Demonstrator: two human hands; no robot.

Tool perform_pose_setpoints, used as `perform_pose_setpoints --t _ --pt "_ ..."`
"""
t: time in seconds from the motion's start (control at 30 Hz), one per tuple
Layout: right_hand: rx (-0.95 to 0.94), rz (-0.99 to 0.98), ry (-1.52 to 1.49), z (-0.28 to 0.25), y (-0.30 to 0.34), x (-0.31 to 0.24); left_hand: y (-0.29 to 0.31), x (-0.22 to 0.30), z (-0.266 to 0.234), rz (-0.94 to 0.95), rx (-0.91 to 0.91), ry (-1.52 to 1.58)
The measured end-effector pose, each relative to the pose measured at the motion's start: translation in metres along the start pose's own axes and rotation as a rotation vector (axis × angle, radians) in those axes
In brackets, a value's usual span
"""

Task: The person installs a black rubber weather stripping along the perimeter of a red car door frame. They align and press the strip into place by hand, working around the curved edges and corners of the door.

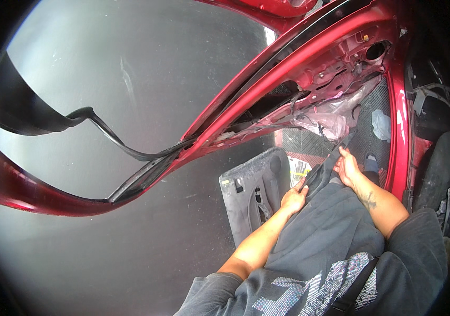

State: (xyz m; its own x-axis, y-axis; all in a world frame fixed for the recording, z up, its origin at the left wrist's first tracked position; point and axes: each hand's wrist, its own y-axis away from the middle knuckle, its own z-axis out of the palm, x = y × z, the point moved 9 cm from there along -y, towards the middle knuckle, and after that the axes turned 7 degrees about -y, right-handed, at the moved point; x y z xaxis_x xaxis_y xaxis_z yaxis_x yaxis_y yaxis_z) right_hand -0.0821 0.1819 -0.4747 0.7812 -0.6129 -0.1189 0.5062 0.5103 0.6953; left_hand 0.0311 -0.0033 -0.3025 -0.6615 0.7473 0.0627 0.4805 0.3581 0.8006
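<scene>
Between my two hands is a dark, limp piece (322, 176) that looks like cloth; where it ends against my grey shirt is hard to see. My left hand (294, 199) is closed on its lower left edge, thumb on top. Higher and to the right, my right hand (346, 167) pinches the other side. Just beyond them stands the open red car door (267, 87), its inner metal bare, with crumpled clear plastic sheeting (330, 121) hanging off it. Left of my left hand, a grey door trim panel (254, 192) rests low by the floor.
A black trim strip (125, 152) curves out from the door's edge at the left. The red door sill (400, 131) and dark car interior (438, 163) lie at the right. A pale blue crumpled item (381, 125) and a printed sheet (298, 171) are on the floor.
</scene>
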Motion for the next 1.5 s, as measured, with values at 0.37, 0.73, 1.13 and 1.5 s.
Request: perform_pose_setpoints --t 0.37,0.73,1.13,1.5 --pt "0.266 -0.272 0.323 0.029 0.05 -0.046 0.012 -0.006 -0.068 0.26 0.455 -0.093" --pt "0.272 -0.464 1.316 -0.037 -0.029 -0.097 0.338 0.029 -0.452 0.643 1.754 0.319" --pt "-0.173 -0.1 1.81 0.008 0.017 -0.066 0.262 0.034 -0.591 0.279 1.469 0.801" --pt "-1.071 -0.948 1.452 0.494 0.272 -0.09 0.316 0.018 -0.537 0.717 1.503 1.169"
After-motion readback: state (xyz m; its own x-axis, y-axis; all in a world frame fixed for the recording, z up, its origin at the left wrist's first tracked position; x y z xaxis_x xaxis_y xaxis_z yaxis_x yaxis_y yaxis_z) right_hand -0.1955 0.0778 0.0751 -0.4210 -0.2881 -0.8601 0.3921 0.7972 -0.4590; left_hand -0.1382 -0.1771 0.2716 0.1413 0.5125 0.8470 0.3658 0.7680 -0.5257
